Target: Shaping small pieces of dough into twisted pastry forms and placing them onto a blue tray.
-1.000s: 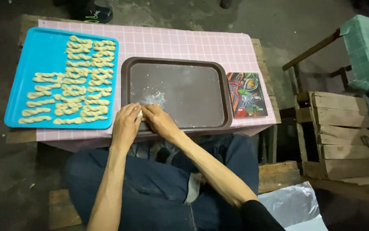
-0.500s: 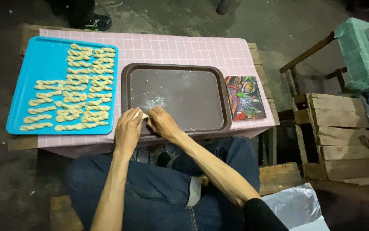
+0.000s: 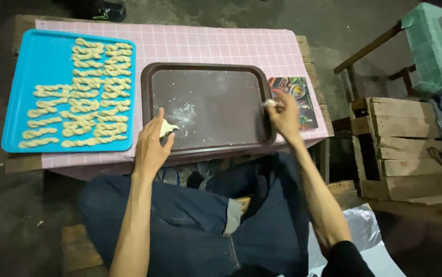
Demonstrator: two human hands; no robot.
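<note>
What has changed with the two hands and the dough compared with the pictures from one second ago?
The hands, joined before at the near edge of the brown tray, have parted. The right hand went to the tray's right edge, pinching a small dough piece. The left hand stayed, holding another dough piece. The blue tray of twisted dough strips looks unchanged.

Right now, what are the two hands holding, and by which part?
The left hand pinches a small dough piece at its edge; the right hand holds another dough bit by its end, in the fingertips.
</note>
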